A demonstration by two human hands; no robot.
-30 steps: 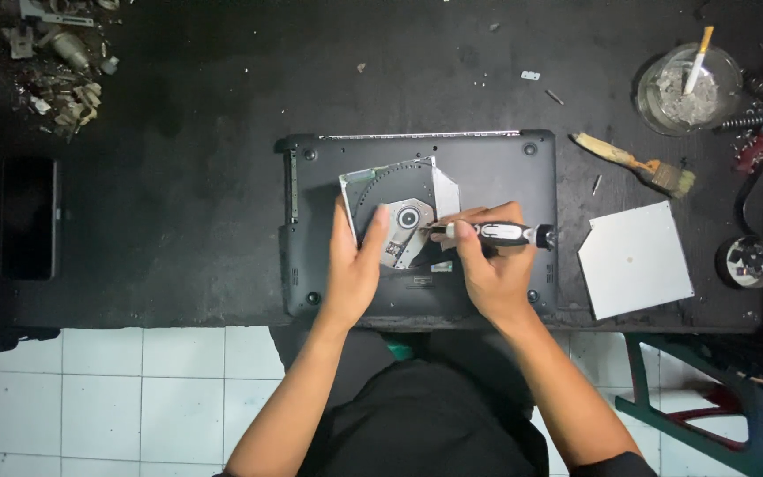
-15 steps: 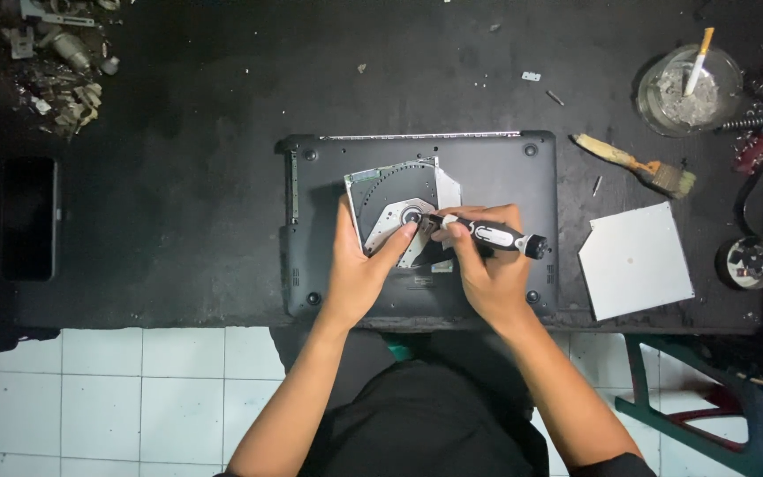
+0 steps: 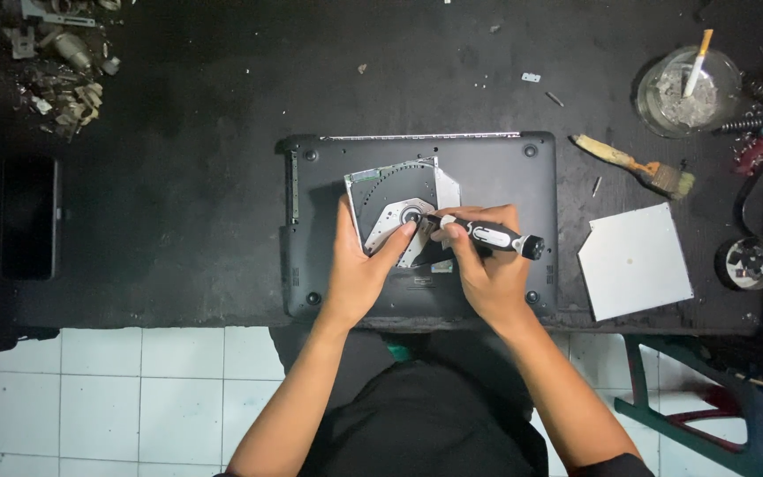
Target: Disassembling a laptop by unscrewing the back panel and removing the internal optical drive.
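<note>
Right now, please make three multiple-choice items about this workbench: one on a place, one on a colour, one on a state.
1. Where does the square white metal plate lie?
A. right of the dark upturned laptop
B. left of it
C. on it

2. What colour is the flat phone at the far left?
A. red
B. black
C. white

3. What does the right hand hold?
A. nothing
B. a paintbrush
C. a black-and-silver screwdriver

Answers: 1 A, the plate rests beside the laptop's right edge. 2 B, it is dark all over. 3 C, fingers wrap its handle, tip at the silver disc drive.
</note>
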